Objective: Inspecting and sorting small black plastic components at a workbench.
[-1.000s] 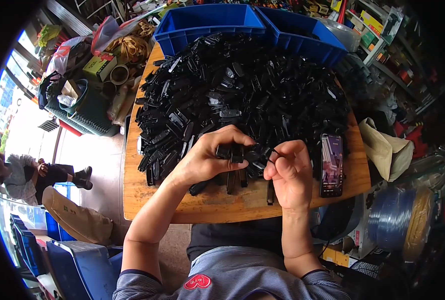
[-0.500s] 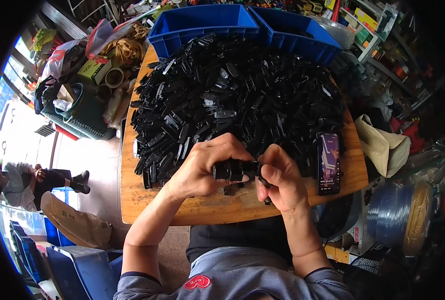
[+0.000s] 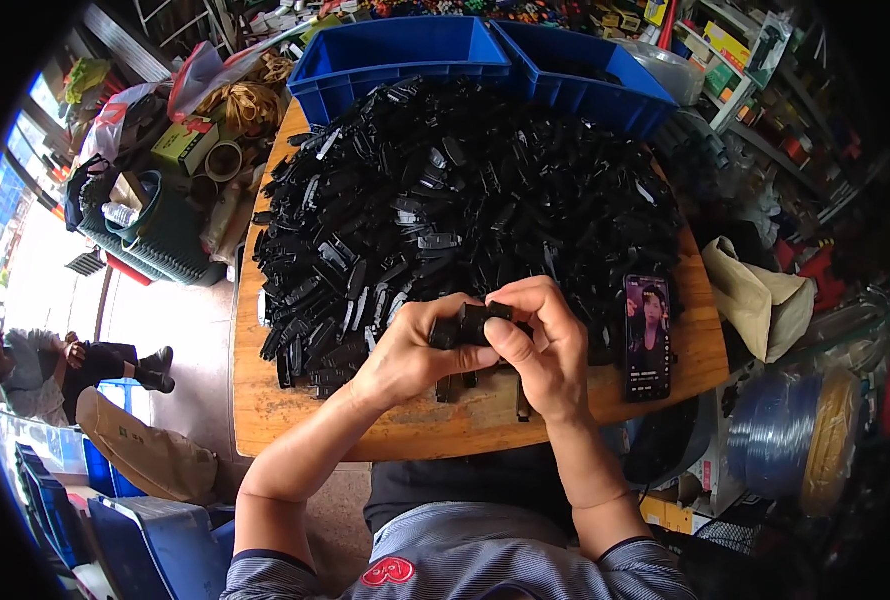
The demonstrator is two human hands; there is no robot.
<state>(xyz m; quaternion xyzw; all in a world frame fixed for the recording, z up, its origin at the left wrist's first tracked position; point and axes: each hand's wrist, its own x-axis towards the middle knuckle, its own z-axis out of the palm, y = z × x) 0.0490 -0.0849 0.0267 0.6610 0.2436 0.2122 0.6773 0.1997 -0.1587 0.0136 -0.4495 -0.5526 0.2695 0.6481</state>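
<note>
Above the near edge of the wooden table (image 3: pixel 305 415), my two hands meet around small black plastic parts. My left hand (image 3: pixel 410 352) is closed round a black plastic part (image 3: pixel 447 333), its thumb stretched along the lower side. From the other side, my right hand (image 3: pixel 543 345) pinches a black plastic piece (image 3: pixel 487 316) between thumb and fingers, up against the left hand's part. Whether the two are joined cannot be made out. Beyond my hands spreads a big heap of similar black plastic parts (image 3: pixel 435 190). A few loose ones lie below my hands near the table edge.
Two blue plastic bins (image 3: pixel 400 75) stand behind the heap. A phone (image 3: pixel 648 345) with a lit screen lies at the table's right. Left are a dark green basket (image 3: pixel 170 235) and a seated person (image 3: pixel 40 365); right, a cream bag (image 3: pixel 760 300) and wrapped spools (image 3: pixel 785 430).
My right hand has moved left and up, closing in on the left hand, and its black piece now meets the left hand's part. The phone's screen shows a different picture.
</note>
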